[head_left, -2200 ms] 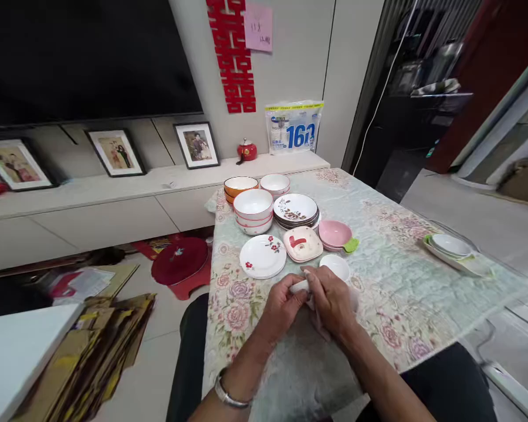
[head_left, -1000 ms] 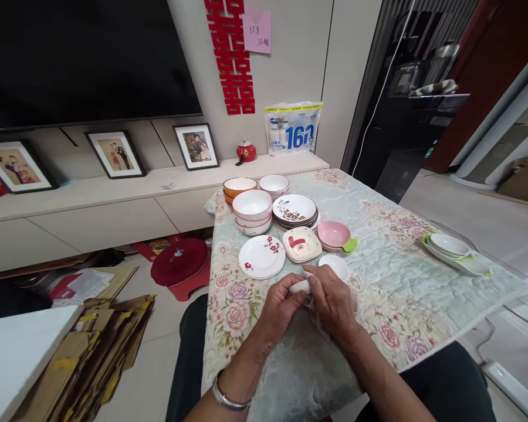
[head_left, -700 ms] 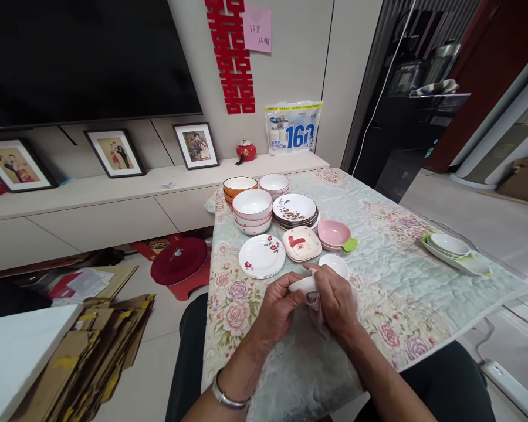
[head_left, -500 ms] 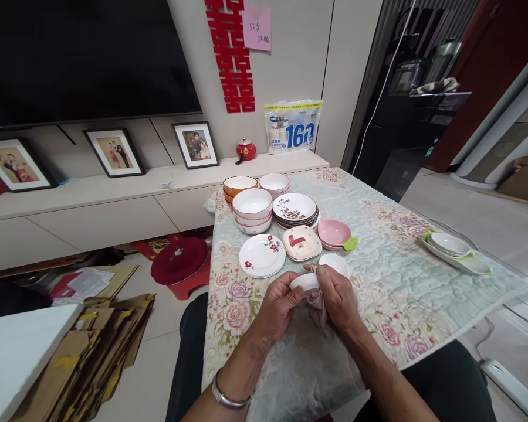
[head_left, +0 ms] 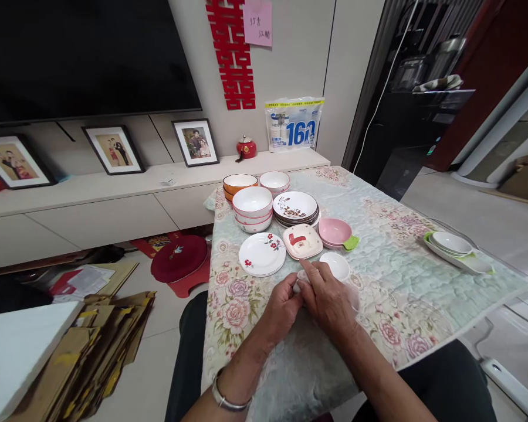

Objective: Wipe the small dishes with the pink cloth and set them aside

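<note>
Over the near part of the table, my left hand [head_left: 284, 305] is closed on the edge of a small white bowl, now mostly hidden behind my fingers. My right hand [head_left: 328, 293] lies across it, holding a pale pinkish cloth [head_left: 353, 297] whose end shows beside the knuckles. Just beyond my hands stands another small white bowl [head_left: 335, 265]. A square cream dish with a red pattern [head_left: 303, 241] is behind it, with white flowered plates [head_left: 263, 253] to the left and pink leaf-handled bowls [head_left: 335, 232] to the right.
Farther back stand stacked pink-rimmed bowls [head_left: 252, 202], orange bowls [head_left: 240, 183] and brown-rimmed plates [head_left: 295, 206]. Green-edged white dishes [head_left: 453, 243] sit near the right edge of the flowered tablecloth [head_left: 387, 281]. A red stool [head_left: 179, 265] and flattened cardboard [head_left: 92, 351] are on the floor at left.
My right hand has turned over and moved left across the small bowl with the cloth, covering most of it. My left hand has stayed nearly in place. The stacked dishes have not moved.
</note>
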Demonstrator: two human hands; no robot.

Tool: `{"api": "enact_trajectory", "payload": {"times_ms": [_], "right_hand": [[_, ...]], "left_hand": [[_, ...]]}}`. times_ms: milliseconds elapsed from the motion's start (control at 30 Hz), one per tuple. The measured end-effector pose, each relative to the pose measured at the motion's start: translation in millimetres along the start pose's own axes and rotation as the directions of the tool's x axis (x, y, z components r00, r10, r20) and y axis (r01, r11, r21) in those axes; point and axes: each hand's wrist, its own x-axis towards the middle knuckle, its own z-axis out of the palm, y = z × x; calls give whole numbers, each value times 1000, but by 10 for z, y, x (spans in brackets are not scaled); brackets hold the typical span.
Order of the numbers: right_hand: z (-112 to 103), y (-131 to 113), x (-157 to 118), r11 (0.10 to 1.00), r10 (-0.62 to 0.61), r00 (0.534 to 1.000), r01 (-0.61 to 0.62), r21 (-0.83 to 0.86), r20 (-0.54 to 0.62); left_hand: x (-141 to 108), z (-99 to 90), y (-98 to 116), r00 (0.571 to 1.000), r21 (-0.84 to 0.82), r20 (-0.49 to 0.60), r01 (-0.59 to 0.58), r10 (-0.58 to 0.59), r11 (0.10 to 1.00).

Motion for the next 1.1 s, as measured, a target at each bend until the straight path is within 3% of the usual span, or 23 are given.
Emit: {"api": "enact_trajectory", "payload": {"times_ms": [167,500,667,800,967,1033,1100], "right_hand": [[1,141,36,990,64,994,-52,134,-88],[34,-39,-5,997,6,1000,-7,-80,-11],[15,64,9,982,74,996,-63,178,-55],[3,92,35,900,186,979,-134,414,-88],[-45,85,70,739,366,929,-325,591,53],[-46,94,67,760,367,929,-332,560,52],[-26,102,50,858,288,957,-252,448,-15]], "left_hand": [[3,-12,-55,1000,-87,11,12,-11,996],[20,72,-24,999,-293,-15,31,-37,956],[2,23,-48,1000,-230,21,18,-14,973],[2,12,-31,1000,-223,-13,-21,19,975],[14,29,26,1000,-297,-13,-30,28,954],[10,25,29,1000,-284,-6,-5,3,959],[3,18,22,1000,-214,-6,16,-18,977]]}}
